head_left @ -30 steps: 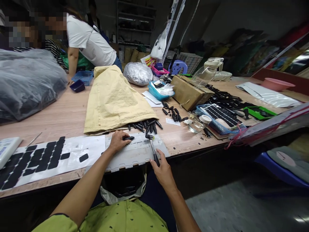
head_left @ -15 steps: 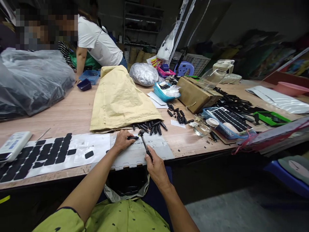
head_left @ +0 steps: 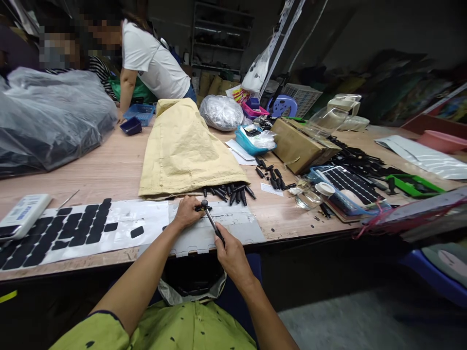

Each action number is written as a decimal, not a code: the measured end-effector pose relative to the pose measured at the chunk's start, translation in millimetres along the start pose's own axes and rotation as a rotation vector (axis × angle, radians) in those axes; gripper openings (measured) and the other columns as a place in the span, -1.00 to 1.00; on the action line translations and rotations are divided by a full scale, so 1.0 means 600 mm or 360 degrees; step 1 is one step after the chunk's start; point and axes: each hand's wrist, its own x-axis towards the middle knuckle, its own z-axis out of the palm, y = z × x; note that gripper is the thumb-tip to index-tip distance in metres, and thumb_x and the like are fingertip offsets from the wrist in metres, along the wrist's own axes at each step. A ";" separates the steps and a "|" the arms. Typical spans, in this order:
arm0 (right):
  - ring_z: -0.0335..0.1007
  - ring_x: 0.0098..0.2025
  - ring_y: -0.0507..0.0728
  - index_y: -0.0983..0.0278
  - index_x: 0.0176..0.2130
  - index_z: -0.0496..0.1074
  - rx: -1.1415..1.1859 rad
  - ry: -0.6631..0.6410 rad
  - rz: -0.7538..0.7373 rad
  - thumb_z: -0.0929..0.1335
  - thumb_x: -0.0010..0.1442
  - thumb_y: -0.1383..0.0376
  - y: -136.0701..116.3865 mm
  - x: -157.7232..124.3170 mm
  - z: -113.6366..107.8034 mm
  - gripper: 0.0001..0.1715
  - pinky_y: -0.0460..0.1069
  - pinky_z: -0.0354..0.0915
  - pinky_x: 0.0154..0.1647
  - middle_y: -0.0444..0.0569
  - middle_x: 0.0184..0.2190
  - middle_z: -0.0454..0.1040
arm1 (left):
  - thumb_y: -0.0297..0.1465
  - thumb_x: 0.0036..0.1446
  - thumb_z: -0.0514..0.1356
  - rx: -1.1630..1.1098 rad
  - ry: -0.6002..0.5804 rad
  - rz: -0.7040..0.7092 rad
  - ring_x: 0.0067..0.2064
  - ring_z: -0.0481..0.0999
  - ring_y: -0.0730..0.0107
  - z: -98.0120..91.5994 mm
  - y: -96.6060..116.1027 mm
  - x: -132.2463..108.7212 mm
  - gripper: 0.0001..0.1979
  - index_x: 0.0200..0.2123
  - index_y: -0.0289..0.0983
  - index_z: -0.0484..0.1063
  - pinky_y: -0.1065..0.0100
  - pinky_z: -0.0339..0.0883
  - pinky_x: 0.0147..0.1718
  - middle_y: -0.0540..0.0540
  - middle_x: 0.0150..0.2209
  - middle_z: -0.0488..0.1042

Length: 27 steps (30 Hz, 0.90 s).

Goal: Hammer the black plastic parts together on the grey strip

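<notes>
My left hand (head_left: 187,212) is closed, its fingers pinching a small black tubular part (head_left: 216,208) low over the grey board (head_left: 241,226). My right hand (head_left: 230,249) is wrapped round the black grip of a small hammer (head_left: 210,217) with a bare metal shaft. The hammer's head lies over the black part, just beside my left fingertips, and covers some of it; whether they touch I cannot tell. Just beyond, several similar black parts (head_left: 239,194) spill from under a tan cloth sack (head_left: 182,150).
White sheets with black patches (head_left: 137,232) and a white device (head_left: 27,214) lie at left. To the right are loose black parts (head_left: 275,179), a cardboard box (head_left: 301,146) and a blue basket (head_left: 314,177). A person in a white shirt (head_left: 156,61) leans over the table's far side.
The hammer has shifted left, its head moving from beside the black part to over it. My right hand has moved slightly left with it. The whole view has shifted a little.
</notes>
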 end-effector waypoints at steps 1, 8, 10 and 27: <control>0.37 0.19 0.20 0.34 0.23 0.34 0.0006 -0.0002 0.0017 0.18 0.31 0.25 0.000 0.000 -0.001 -0.43 0.09 0.25 0.24 0.11 0.15 0.45 | -0.32 0.02 0.31 -0.0002 -0.0001 -0.0006 -0.19 0.34 0.22 0.000 0.000 0.000 -0.86 -0.31 -0.15 0.63 0.24 0.20 -0.17 -0.06 -0.33 0.48; 0.43 0.07 0.21 0.26 0.21 0.37 -0.0319 0.0205 0.0246 0.22 0.29 0.30 0.023 -0.005 -0.038 -0.47 0.05 0.32 0.09 0.07 0.05 0.49 | -0.33 -0.01 0.33 -0.0012 -0.0003 -0.0028 -0.17 0.36 0.19 -0.001 0.000 0.002 -0.80 -0.26 -0.17 0.63 0.23 0.21 -0.19 -0.07 -0.33 0.49; 0.46 -0.05 0.19 0.20 0.20 0.39 -0.0530 0.0235 0.0403 0.24 0.29 0.31 0.029 -0.012 -0.050 -0.49 0.01 0.34 -0.06 0.04 -0.02 0.46 | -0.32 0.00 0.32 -0.0008 -0.0033 -0.0038 -0.16 0.36 0.18 -0.002 -0.001 0.003 -0.81 -0.26 -0.17 0.63 0.22 0.20 -0.19 -0.07 -0.32 0.49; 0.33 -0.37 -0.02 0.03 0.21 0.38 -0.0701 0.0353 0.0568 0.26 0.35 0.26 0.045 -0.027 -0.035 -0.53 -0.10 0.14 -0.39 -0.08 -0.11 0.29 | -0.26 0.10 0.29 -0.0187 -0.0413 0.0187 0.11 0.27 0.06 -0.032 0.029 -0.050 -0.85 -0.26 -0.12 0.62 0.03 0.13 0.13 -0.10 0.05 0.41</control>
